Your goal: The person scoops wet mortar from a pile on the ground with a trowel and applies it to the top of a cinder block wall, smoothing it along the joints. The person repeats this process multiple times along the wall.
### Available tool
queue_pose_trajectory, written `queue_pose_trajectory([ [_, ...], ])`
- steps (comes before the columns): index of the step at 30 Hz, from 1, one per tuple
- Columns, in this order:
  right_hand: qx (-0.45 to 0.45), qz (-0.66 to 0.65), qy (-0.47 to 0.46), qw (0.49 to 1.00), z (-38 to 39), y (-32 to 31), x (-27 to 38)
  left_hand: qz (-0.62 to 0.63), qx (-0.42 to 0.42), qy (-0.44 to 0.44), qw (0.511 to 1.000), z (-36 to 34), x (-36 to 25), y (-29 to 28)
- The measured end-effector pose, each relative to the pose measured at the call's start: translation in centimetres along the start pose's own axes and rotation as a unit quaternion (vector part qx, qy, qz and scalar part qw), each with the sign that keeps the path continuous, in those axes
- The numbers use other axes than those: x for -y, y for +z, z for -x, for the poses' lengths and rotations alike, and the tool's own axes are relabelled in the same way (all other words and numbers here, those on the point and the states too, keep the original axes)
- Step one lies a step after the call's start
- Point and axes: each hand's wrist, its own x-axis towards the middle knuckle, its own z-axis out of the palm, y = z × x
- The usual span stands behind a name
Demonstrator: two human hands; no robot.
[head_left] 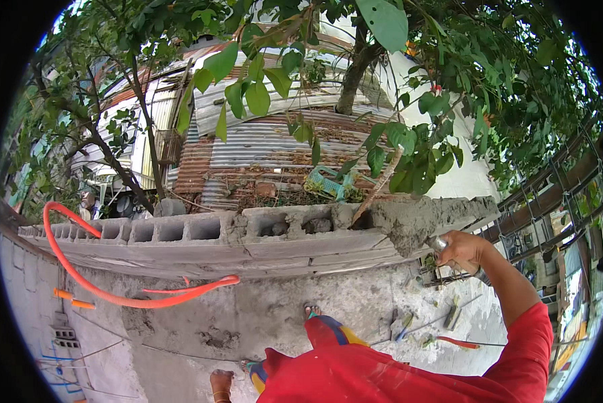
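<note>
Along the top of a hollow concrete block wall [167, 245], grey mortar [405, 221] lies thick and rough at the right part. My right hand [459, 250] is closed on a metal tool [441, 245], which looks like a trowel, against the mortar's front edge. A rod [375, 188] stands tilted out of one block cavity. My left hand [221, 383] hangs low near the bottom edge; its fingers are too small and turned away to tell what they do. An orange corrugated conduit [113, 295] loops from the block cavities down over the wall's front.
Below is a rough concrete floor [180, 329] with tools [452, 316], rods and short orange pipes [80, 302]. A block side wall [26, 282] stands at left, bars [563, 174] at right. Behind are rusty corrugated sheets [254, 148], a tree [352, 87] and overhanging leaves.
</note>
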Motion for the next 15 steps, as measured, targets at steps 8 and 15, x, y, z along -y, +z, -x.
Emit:
queue_pose_trajectory([
  [8,-0.124,0.391,-0.246,0.878,-6.4,-2.9,9.6,0.232,-0.079,-0.118,0.962,0.9,-8.1,-2.7],
  [15,-0.21,0.494,-0.183,0.824,-6.6,0.4,10.3,0.289,-0.024,-0.338,0.895,3.8,-10.1,-2.4],
])
